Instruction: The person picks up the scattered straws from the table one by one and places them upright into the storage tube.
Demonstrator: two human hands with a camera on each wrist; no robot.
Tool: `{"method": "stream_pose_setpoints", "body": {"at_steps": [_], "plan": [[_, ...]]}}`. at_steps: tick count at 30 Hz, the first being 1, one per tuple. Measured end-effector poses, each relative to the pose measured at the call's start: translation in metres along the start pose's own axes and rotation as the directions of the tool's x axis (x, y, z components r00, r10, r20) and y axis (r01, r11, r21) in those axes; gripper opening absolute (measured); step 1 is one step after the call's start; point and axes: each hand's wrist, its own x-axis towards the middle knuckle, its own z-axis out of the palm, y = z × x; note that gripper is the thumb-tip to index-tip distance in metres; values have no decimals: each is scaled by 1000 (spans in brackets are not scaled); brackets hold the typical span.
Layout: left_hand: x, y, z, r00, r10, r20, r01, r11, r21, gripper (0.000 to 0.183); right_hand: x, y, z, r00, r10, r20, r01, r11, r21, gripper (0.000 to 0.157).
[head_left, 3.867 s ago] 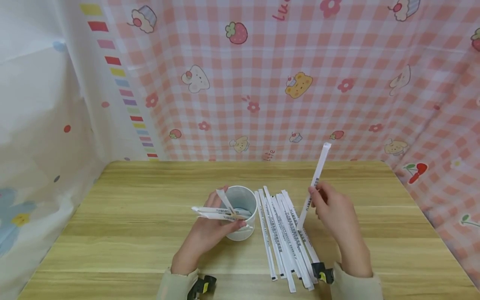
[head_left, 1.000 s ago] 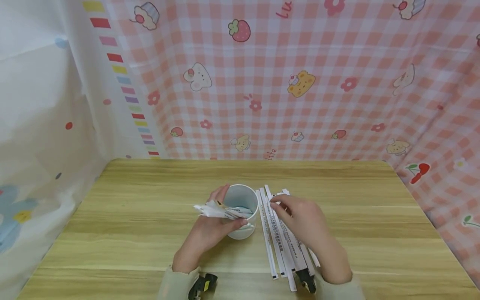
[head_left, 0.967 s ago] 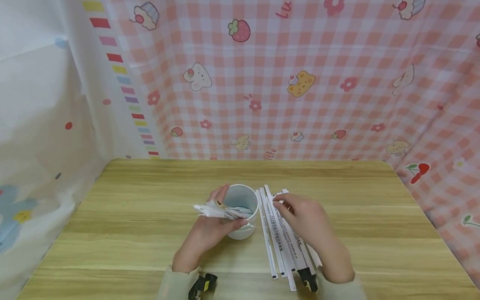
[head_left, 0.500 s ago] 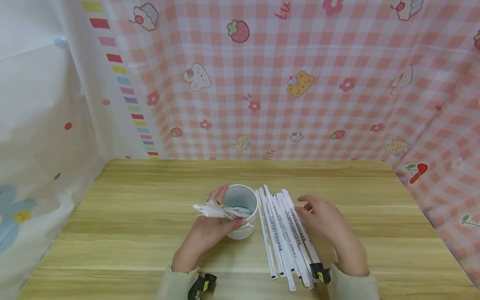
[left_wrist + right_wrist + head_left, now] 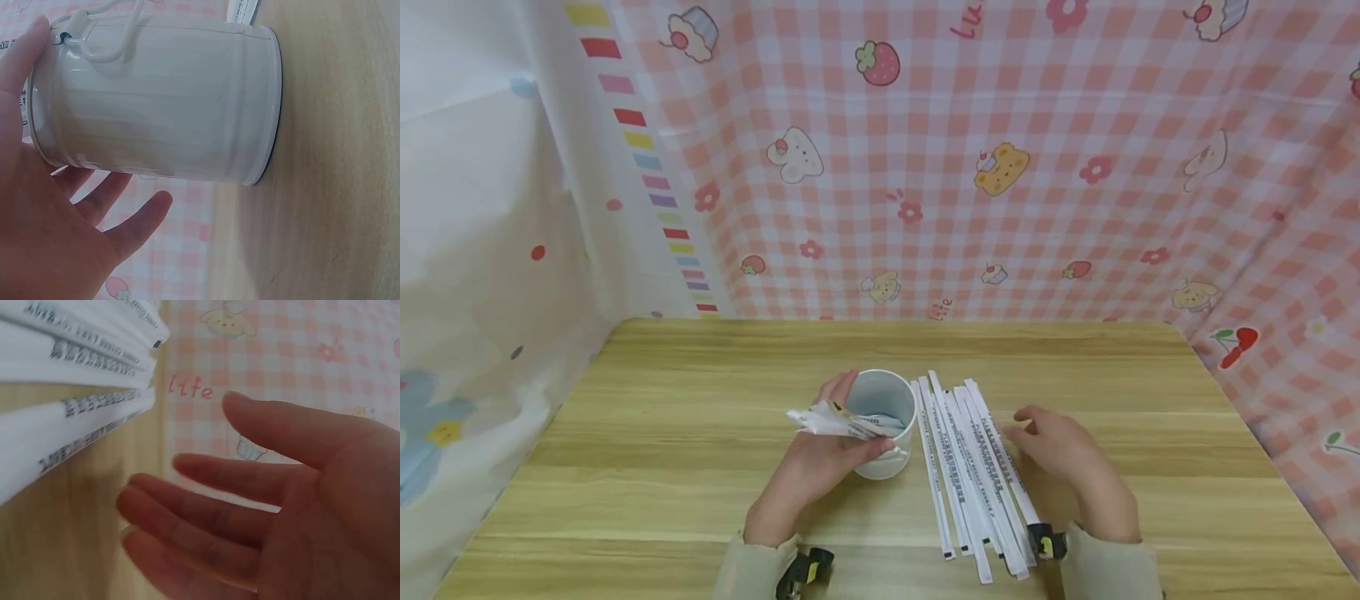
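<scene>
My left hand (image 5: 820, 462) grips a small white metal pail (image 5: 156, 94) near its rim, thumb on the near side and fingers round the far side. A wire handle (image 5: 119, 47) hangs from the pail's side in the left wrist view. Several paper-wrapped straws (image 5: 835, 419) lean in the pail, their ends sticking out to the left over the hand. Just right of the pail, more wrapped straws (image 5: 977, 475) lie in a loose pile on the table. My right hand (image 5: 1063, 446) is beside the pile's right edge, fingers loosely bent and holding nothing.
The wooden table (image 5: 662, 458) carries the pail and the straw pile. Behind it hangs a pink checked cloth (image 5: 865, 167) with cartoon prints, and a white cloth (image 5: 482, 208) drapes down the left side.
My right hand held up a straw earliest, then reached over the pile, and has since drawn back right with nothing held. Straws in the pail now lie bunched closer. The left hand stays put.
</scene>
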Motion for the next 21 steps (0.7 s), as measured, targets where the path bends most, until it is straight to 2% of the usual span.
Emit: {"method": "stream_pose_setpoints", "body": {"at_steps": [5,14,21], "plan": [[0,-3,0,1000,10,0,-10,1000,9,98,2,6,3,998,36,49,-36,999,3,44],[0,-2,0,1000,5,2,-5,1000,-3,98,9,-1,21,988,108,106,-114,992,55,20],[1,-2,0,1000,-6,14,6,1000,9,97,8,-6,27,984,143,106,-147,989,29,13]]}}
